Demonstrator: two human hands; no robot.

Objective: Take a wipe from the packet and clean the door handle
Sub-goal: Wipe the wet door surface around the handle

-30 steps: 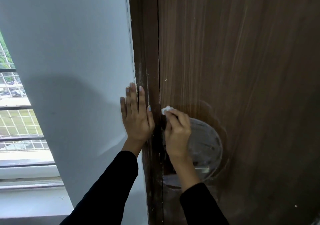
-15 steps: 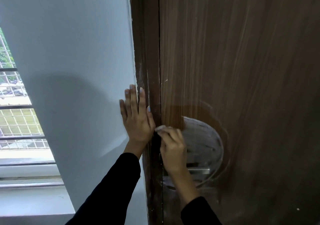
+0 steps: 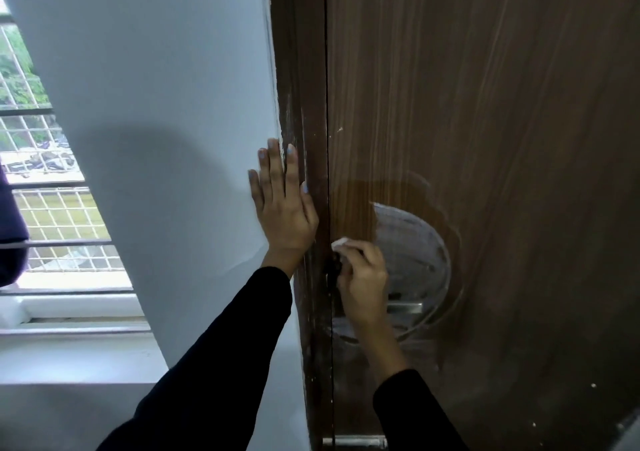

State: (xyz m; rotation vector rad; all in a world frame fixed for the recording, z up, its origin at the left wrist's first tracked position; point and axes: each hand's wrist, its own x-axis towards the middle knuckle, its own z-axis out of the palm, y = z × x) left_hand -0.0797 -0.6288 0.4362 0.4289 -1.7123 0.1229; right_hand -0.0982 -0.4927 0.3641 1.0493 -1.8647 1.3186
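My right hand (image 3: 362, 279) pinches a small white wipe (image 3: 339, 243) and holds it against the brown wooden door (image 3: 485, 104), close to its left edge. Just right of that hand lies the round silvery handle plate (image 3: 415, 260), smeared with streaks, and a metal lever (image 3: 405, 307) sticks out below the hand. My left hand (image 3: 282, 208) lies flat with straight fingers across the white wall and the door frame (image 3: 298, 104). The wipe packet is not in view.
The white wall (image 3: 156, 138) fills the middle left. A window with a metal grille (image 3: 41, 180) and a white sill (image 3: 69, 315) sits at far left. A metal fitting (image 3: 353, 441) shows at the door's lower edge.
My right hand has slid the wipe downward along the door's left edge, from above the round plate to level with it. My left hand has stayed flat in place.
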